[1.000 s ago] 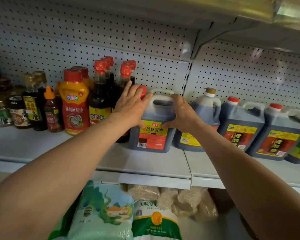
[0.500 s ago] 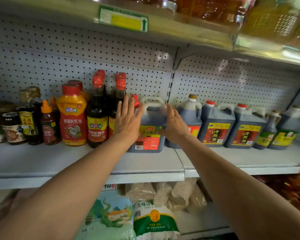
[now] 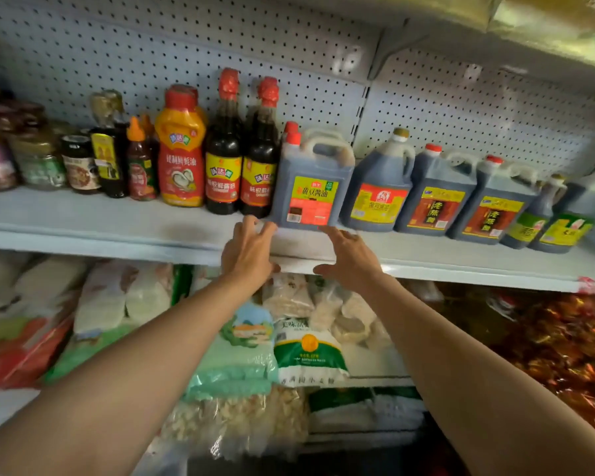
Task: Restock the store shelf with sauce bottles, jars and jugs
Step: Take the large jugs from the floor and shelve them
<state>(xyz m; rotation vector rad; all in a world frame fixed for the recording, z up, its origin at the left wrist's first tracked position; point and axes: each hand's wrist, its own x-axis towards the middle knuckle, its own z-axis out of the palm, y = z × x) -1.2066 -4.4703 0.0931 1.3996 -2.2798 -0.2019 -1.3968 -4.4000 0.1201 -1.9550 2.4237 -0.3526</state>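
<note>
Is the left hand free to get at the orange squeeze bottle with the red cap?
Probably yes. The left hand is open, holding nothing, and the orange squeeze bottle stands in the front row with bare shelf before it.

White pegboard back wall behind a pale metal store shelf.

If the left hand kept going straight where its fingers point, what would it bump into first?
Probably the soy sauce jug: the left hand points up at its lower left corner, though depth is unclear.
</note>
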